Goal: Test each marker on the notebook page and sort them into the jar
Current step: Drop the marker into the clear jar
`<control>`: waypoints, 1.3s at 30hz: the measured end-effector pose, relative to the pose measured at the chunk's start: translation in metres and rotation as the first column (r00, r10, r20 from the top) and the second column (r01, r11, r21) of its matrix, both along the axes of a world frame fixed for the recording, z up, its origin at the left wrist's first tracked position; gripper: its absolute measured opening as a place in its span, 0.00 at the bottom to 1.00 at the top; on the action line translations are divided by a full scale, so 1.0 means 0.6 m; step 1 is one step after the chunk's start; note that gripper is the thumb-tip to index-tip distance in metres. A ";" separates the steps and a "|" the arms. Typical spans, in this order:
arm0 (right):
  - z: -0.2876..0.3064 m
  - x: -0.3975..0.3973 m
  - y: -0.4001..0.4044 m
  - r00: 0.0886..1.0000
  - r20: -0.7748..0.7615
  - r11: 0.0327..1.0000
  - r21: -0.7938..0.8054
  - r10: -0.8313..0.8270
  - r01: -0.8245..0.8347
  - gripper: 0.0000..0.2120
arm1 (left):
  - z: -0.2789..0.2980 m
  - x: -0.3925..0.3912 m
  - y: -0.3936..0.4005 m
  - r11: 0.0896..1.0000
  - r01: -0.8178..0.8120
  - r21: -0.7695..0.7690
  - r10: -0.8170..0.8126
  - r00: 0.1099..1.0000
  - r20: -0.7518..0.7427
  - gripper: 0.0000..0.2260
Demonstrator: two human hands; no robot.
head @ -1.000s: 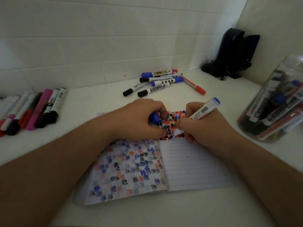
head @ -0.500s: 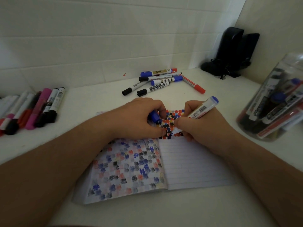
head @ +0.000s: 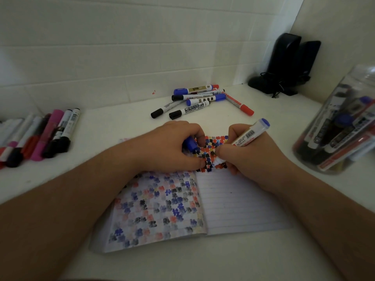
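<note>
The marker (head: 248,135) sits in the right hand (head: 251,157), fingers curled round it in a firm grip, tip down on the notebook (head: 233,201) page among coloured blots, much as a second ago. The left hand (head: 172,147) still pinches the blue cap (head: 190,143) on the page. Beyond, a loose pile (head: 200,100) lies on the table (head: 121,126); one reads "WHITEBOARD MARKER". The jar (head: 341,126) stands right, a row (head: 40,134) left.
</note>
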State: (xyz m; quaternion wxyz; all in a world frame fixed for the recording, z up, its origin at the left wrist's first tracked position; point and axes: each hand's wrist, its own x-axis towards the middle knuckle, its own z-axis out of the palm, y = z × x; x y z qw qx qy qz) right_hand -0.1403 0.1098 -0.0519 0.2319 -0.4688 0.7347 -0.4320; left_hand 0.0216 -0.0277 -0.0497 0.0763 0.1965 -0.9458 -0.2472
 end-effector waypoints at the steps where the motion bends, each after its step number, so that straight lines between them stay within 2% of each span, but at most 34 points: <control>1: -0.001 0.000 0.000 1.000 -0.010 1.000 0.003 0.001 -0.001 0.12 | 0.000 0.000 0.000 1.000 0.000 -0.005 0.000 1.000 -0.001 0.15; 5: -0.002 0.002 0.000 0.999 -0.043 1.000 0.012 0.010 -0.010 0.13 | -0.003 0.000 -0.002 1.000 0.002 -0.017 -0.002 1.000 0.002 0.15; 8: 0.000 0.002 0.001 0.999 -0.015 0.999 0.030 0.028 -0.028 0.13 | 0.005 0.002 -0.003 1.000 0.017 0.005 -0.018 0.998 0.065 0.14; 10: 0.005 0.001 0.002 0.998 0.057 0.999 0.008 0.037 -0.038 0.13 | 0.016 0.010 -0.005 0.995 0.013 0.104 -0.021 0.996 0.082 0.11; 11: 0.010 -0.001 0.004 0.989 0.139 0.999 -0.030 0.040 -0.036 0.12 | 0.021 0.014 -0.007 0.990 -0.001 0.142 -0.011 0.997 0.082 0.10; 13: 0.020 -0.007 0.007 0.938 0.340 0.990 -0.142 0.066 -0.018 0.11 | 0.026 0.022 -0.010 0.989 -0.033 0.146 0.027 0.998 0.048 0.09; 15: 0.030 -0.013 0.012 0.873 0.469 0.970 -0.243 0.132 -0.016 0.09 | 0.028 0.025 -0.008 0.983 -0.083 0.161 0.093 0.994 -0.055 0.05; 16: 0.034 -0.015 0.014 0.851 0.498 0.960 -0.280 0.170 -0.028 0.07 | 0.028 0.024 -0.004 0.976 -0.092 0.198 0.116 0.987 -0.115 0.05; 18: 0.036 -0.021 0.015 0.816 0.534 0.943 -0.330 0.224 -0.042 0.06 | 0.029 0.021 0.007 0.954 -0.070 0.292 0.136 0.968 -0.209 0.11; 21: 0.037 -0.021 0.014 0.748 0.615 0.936 -0.350 0.252 -0.027 0.01 | 0.030 0.019 0.017 0.912 -0.034 0.408 0.156 0.951 -0.268 0.15; 24: 0.036 -0.020 0.016 0.644 0.710 0.928 -0.373 0.286 -0.001 0.09 | 0.030 0.017 0.019 0.914 -0.032 0.405 0.153 0.951 -0.269 0.14; 26: 0.038 -0.017 0.017 0.625 0.725 0.928 -0.373 0.289 0.003 0.12 | 0.029 0.015 0.019 0.921 -0.035 0.389 0.147 0.953 -0.265 0.15; 30: 0.035 -0.014 0.016 0.672 0.688 0.938 -0.346 0.272 -0.026 0.12 | 0.031 0.014 0.024 0.923 -0.001 0.385 0.122 0.950 -0.289 0.17; 35: 0.030 -0.001 0.009 0.810 0.536 0.944 -0.324 0.237 -0.062 0.10 | 0.031 0.009 0.039 0.919 -0.011 0.395 0.124 0.958 -0.260 0.19; 39: 0.030 0.012 0.005 0.840 0.495 0.936 -0.350 0.221 -0.040 0.07 | 0.021 0.005 0.040 0.900 -0.051 0.432 0.190 0.940 -0.285 0.23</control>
